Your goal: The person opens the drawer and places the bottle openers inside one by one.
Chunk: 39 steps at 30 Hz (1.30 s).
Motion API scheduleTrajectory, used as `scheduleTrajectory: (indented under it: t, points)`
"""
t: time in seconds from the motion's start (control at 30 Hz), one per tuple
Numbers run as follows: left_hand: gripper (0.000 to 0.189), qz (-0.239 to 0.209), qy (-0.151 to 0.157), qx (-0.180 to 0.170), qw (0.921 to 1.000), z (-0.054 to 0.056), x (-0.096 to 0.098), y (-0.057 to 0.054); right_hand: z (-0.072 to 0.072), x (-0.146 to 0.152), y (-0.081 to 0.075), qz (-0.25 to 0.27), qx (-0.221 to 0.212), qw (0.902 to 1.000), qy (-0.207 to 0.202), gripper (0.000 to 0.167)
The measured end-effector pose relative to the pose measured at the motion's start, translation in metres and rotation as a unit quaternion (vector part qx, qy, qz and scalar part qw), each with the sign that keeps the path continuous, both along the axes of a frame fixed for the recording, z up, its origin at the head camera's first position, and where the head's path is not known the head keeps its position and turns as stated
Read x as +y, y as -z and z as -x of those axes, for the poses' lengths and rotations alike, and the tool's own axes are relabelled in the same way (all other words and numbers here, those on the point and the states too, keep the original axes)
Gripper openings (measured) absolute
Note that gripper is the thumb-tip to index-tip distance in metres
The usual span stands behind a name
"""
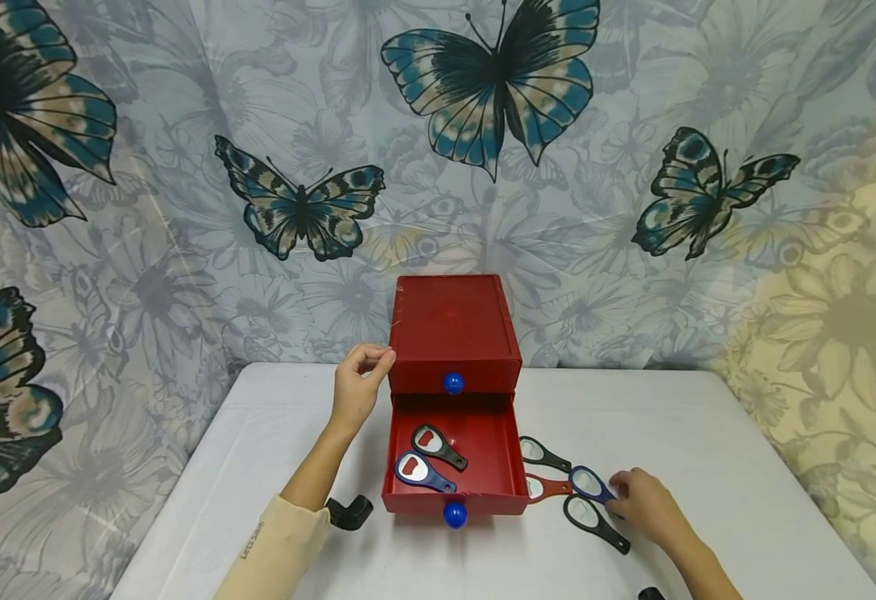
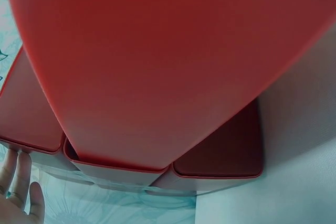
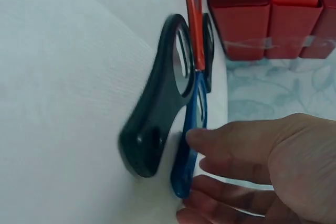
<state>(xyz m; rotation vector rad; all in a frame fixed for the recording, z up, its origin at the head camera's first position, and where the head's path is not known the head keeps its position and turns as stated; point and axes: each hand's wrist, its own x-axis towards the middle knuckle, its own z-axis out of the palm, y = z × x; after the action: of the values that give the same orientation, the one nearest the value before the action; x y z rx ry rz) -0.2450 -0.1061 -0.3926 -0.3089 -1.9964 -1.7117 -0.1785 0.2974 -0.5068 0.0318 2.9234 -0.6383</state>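
Note:
My left hand (image 1: 355, 387) is at the left side of a red two-drawer box (image 1: 448, 321), its fingertips by the upper edge. In the left wrist view its fingers (image 2: 22, 174) look straight and hold nothing. The lower drawer (image 1: 486, 442) is pulled out; in it lie a black bottle opener (image 1: 448, 454) and a blue one (image 1: 438, 481). On the table right of the drawer, my right hand (image 1: 648, 504) pinches the handle of another blue bottle opener (image 3: 185, 163). Around it lie a red bottle opener (image 1: 553, 488) and two black ones (image 1: 553, 458), partly overlapping in view.
A white-covered table (image 1: 287, 408) carries everything. Blue knobs (image 1: 455, 514) stick out from both drawer fronts. The upper drawer (image 1: 422, 379) is closed. A black strap mount (image 1: 350, 512) shows at the left wrist. Behind stands a butterfly-print cloth (image 1: 558, 275).

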Motion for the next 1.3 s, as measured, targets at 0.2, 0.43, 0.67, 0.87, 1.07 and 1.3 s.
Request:
scheduleTrajectory:
  t: [0.2,0.43,0.67,0.87,1.07,1.3]
  points:
    - [0.015,0.002,0.000,-0.001,1.0000,-0.0005,0.0000,-0.0007,-0.0035,-0.0032,0.0029,-0.015,0.007,0.9999,0.005,0.027]
    - [0.015,0.002,0.001,0.001,1.0000,-0.0011,-0.0003,0.0000,-0.0025,-0.0077,0.0036,-0.027,0.002,0.9996,0.011,0.024]
    - [0.015,0.004,0.002,0.005,1.0000,-0.0002,-0.0003,0.0004,-0.0015,-0.0072,0.0032,-0.034,0.016,0.9992,-0.014,0.024]
    - [0.015,0.006,0.002,0.004,1.0000,-0.0001,-0.0007,0.0010,0.0005,-0.0052,0.0027,-0.029,0.002,0.9994,-0.021,0.025]
    - [0.015,0.006,0.003,0.002,1.0000,0.0004,-0.0013,0.0022,0.0004,-0.0049,0.0026,-0.016,-0.003,0.9997,-0.020,0.026]
    - [0.015,0.005,0.000,0.005,1.0000,0.0013,-0.0012,0.0032,0.0010,-0.0033,0.0041,-0.012,0.004,0.9997,-0.020,0.028]
